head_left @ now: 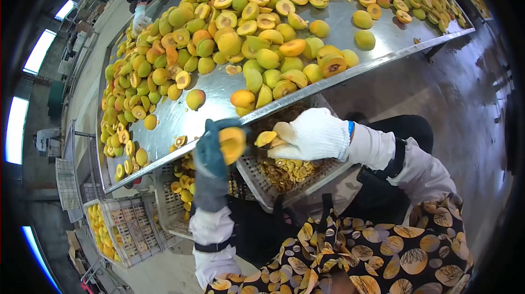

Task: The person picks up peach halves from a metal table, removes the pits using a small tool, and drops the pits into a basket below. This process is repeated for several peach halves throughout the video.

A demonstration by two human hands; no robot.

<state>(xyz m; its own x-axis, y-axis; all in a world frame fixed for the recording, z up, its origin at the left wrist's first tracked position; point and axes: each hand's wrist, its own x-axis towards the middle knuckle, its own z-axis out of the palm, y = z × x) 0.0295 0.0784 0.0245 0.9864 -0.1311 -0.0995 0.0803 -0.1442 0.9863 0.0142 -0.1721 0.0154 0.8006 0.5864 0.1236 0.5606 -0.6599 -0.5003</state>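
My left hand (212, 149), in a dark glove and blurred by motion, is closed around a yellow peach half (232, 145) whose hollow faces right. Just right of it, my right hand (314, 135) wears a white knitted glove with stained fingertips. Its thumb and fingers pinch a small yellow peach piece (265, 138). Both hands are in front of the metal table's rim (328, 81), over a grey plastic crate (325, 186). Inside that crate lie peach scraps and pits (295, 169).
Whole and halved peaches (229, 42) are heaped on the metal table. Left of my crate stands another crate (164, 198) with peach halves, then a white crate (131, 225) of yellow fruit. Across the table a person's white-gloved hand (140, 20) reaches to the pile.
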